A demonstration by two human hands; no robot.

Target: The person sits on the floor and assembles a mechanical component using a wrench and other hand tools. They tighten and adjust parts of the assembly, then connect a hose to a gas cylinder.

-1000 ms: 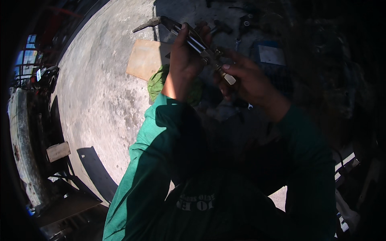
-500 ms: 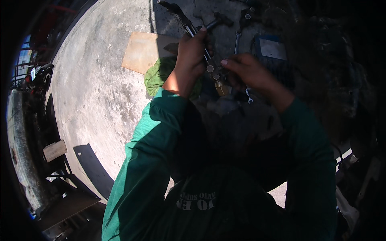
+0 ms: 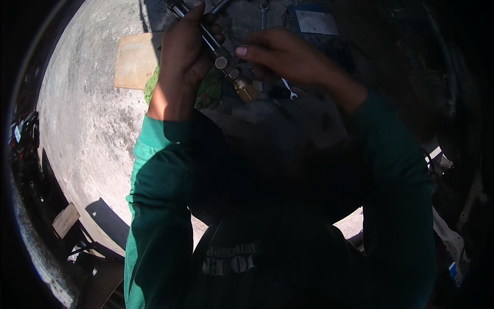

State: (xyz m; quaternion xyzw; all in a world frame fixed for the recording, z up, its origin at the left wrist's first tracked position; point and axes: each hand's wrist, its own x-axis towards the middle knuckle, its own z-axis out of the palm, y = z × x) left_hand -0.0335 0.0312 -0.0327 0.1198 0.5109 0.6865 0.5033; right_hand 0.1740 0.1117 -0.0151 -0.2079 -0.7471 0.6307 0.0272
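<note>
My left hand (image 3: 188, 49) is wrapped round a slim metal rod (image 3: 208, 37), which slants down to the right. Dark hex fittings (image 3: 221, 62) and a brass-coloured hex end (image 3: 245, 90) form its lower part. Close beside those fittings is my right hand (image 3: 278, 55), its thumb pointing at them and its fingers curled. Shadow hides its fingertips and whatever they may hold. Just below it shows the open jaw of a wrench (image 3: 293, 96); I cannot tell whether it touches the hand. A green cloth (image 3: 209, 90) lies behind my left wrist.
A tan flat board (image 3: 135, 62) lies on the concrete floor (image 3: 92, 123) at the left. Another wrench (image 3: 264, 18) and a blue case (image 3: 314, 21) with a pale panel lie beyond my right hand. A wooden block (image 3: 66, 220) sits at the lower left. Deep shadow covers the right side.
The view has shifted, so hands, rod and floor items appear further left and higher. Both hands stay close to the rod, with the left still gripping it.
</note>
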